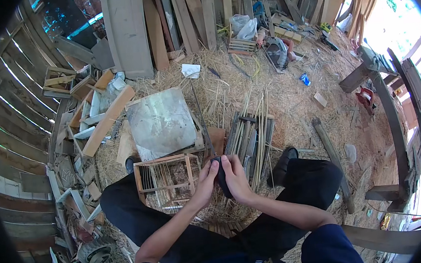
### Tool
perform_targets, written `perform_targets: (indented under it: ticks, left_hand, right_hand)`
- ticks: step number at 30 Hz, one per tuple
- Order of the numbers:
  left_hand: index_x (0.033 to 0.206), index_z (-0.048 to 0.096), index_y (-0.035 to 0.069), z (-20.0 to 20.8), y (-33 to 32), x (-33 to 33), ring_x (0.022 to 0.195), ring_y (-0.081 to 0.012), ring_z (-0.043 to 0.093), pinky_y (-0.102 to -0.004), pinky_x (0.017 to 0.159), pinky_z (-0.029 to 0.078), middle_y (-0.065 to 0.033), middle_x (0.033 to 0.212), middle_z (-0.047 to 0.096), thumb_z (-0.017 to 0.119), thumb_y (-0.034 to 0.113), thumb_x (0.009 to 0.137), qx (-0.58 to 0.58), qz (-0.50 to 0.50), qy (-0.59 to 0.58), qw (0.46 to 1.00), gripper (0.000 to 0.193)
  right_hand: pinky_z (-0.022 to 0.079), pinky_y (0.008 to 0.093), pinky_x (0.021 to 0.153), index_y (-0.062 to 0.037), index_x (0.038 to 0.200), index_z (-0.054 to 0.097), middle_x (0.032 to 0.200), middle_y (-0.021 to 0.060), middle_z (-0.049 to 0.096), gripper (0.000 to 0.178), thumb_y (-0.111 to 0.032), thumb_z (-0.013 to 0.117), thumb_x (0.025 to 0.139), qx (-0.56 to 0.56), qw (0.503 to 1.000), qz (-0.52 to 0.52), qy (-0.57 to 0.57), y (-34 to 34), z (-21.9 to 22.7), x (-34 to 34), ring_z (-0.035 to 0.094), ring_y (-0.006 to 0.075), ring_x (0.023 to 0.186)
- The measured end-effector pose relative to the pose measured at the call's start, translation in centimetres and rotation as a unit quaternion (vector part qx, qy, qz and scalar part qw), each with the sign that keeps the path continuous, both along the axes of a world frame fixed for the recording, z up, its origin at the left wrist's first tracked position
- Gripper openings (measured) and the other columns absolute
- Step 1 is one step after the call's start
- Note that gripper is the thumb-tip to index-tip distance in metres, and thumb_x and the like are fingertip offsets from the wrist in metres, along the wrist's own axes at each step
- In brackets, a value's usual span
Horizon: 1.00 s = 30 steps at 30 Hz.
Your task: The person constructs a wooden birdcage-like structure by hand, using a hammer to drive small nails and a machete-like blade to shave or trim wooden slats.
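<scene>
Closest in, the left hand (pixel 205 181) and the right hand (pixel 236 179) close around a black handle-like object (pixel 222 179), thumbs on its upper side; the fingers' undersides are hidden. A long thin dark strip (pixel 203 120) runs away from its far end – whether blade or rod, and whether joined on, I cannot tell. If it has an edge, a thumb sliding forward could be cut, and a slack grip could let the tip swing. Just left stands a small wooden cage (pixel 168 187) with thin bars; a sideways jerk might crack one or tip it over. To the right, long sticks (pixel 260 142) lie in a wooden tray (pixel 231 142) near the right boot (pixel 283 166), so a shifted foot might scatter them. Farther out, the strip passes beside a flat pale board (pixel 163 123) and could catch its edge if swung left. Beyond, a slanting plank (pixel 109 121) lies over scrap wood (pixel 86 133) – it could slide if knocked
</scene>
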<state>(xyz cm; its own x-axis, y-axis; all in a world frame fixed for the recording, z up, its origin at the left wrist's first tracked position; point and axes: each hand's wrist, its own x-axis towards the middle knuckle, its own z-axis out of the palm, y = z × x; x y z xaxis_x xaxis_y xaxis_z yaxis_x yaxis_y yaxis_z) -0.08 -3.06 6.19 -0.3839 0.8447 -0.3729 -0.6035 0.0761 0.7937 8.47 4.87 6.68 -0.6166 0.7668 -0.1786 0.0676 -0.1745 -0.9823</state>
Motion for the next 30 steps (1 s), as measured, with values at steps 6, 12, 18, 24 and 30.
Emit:
perform_targets:
  ticks: [6,12,18,24,30]
  left_hand:
    - [0.127,0.055,0.007,0.0,-0.1,-0.1,0.102,-0.0141,0.060,-0.0309,0.092,0.047,-0.0039,0.113,0.062,0.045,0.044,0.107,0.025,0.035,-0.013,0.999,0.043]
    - [0.104,0.048,0.006,1.0,0.0,-0.7,0.067,-0.0199,0.062,-0.0342,0.064,0.051,-0.0074,0.085,0.056,0.044,0.049,0.105,0.041,0.045,-0.074,0.995,0.043]
    - [0.107,0.045,0.006,1.0,-0.8,-1.6,0.050,-0.0158,0.050,-0.0324,0.052,0.045,-0.0059,0.075,0.050,0.043,0.050,0.106,0.100,0.051,-0.163,0.980,0.044]
    - [0.107,0.045,0.006,1.2,-0.9,-0.9,0.050,-0.0157,0.050,-0.0325,0.052,0.045,-0.0055,0.075,0.050,0.044,0.053,0.104,0.067,0.056,-0.110,0.990,0.047]
    - [0.108,0.045,0.006,1.1,-1.4,-1.3,0.050,-0.0162,0.050,-0.0327,0.052,0.044,-0.0057,0.074,0.050,0.044,0.051,0.105,0.082,0.067,-0.149,0.983,0.045]
  right_hand:
    - [0.043,0.0299,0.054,-0.0048,0.113,0.047,0.071,0.0036,0.059,0.028,-0.032,0.051,0.106,0.143,0.985,-0.021,-0.091,1.1,2.8,0.5,0.056,0.0124,0.059]
    - [0.051,0.0479,0.062,-0.0058,0.112,0.054,0.077,0.0182,0.068,0.026,-0.027,0.058,0.097,0.255,0.934,0.027,-0.250,6.7,0.4,0.7,0.068,0.0384,0.072]
    - [0.055,0.0461,0.071,-0.0019,0.120,0.046,0.091,0.0208,0.068,0.039,-0.024,0.062,0.093,0.482,0.767,0.110,-0.409,8.6,-4.9,0.7,0.069,0.0357,0.088]
    - [0.056,0.0472,0.064,-0.0019,0.124,0.041,0.078,0.0177,0.071,0.048,-0.021,0.066,0.088,0.489,0.717,0.117,-0.482,9.4,-7.1,0.7,0.072,0.0353,0.074]
    - [0.055,0.0483,0.060,0.0009,0.124,0.038,0.072,0.0192,0.069,0.053,-0.019,0.068,0.085,0.433,0.765,0.125,-0.461,9.7,-5.4,0.4,0.070,0.0386,0.068]
